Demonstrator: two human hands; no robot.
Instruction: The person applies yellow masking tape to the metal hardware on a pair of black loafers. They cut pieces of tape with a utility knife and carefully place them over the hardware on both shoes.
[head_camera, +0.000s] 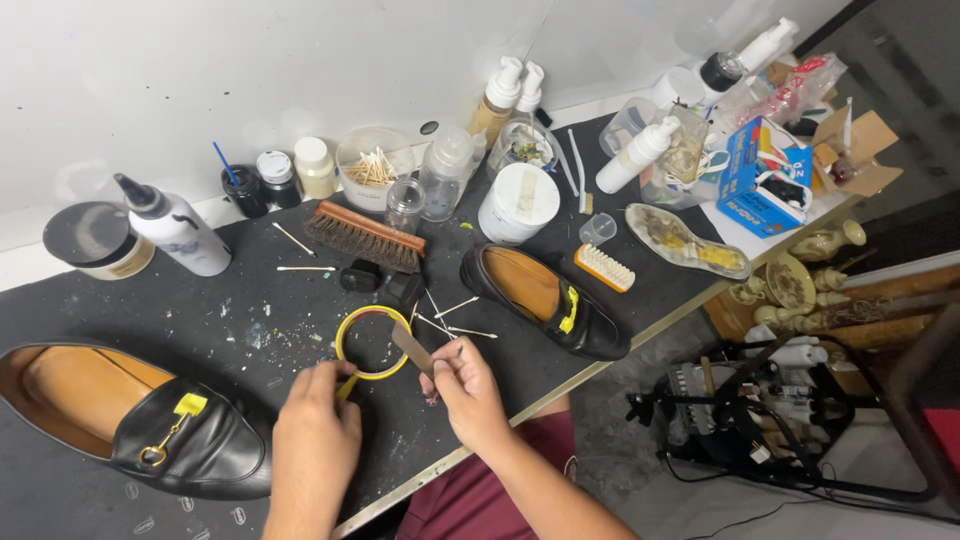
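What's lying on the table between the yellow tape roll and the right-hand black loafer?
Head view: a few thin sticks lie scattered between the yellow tape roll and the loafer.

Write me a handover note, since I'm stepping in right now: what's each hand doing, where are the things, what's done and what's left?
Left hand pinches the yellow tape roll at its near edge. Right hand holds a strip of tape pulled over the roll. Both black loafers, near left loafer and far loafer, already have yellow tape on their metal buckles. The strip is not yet applied anywhere.
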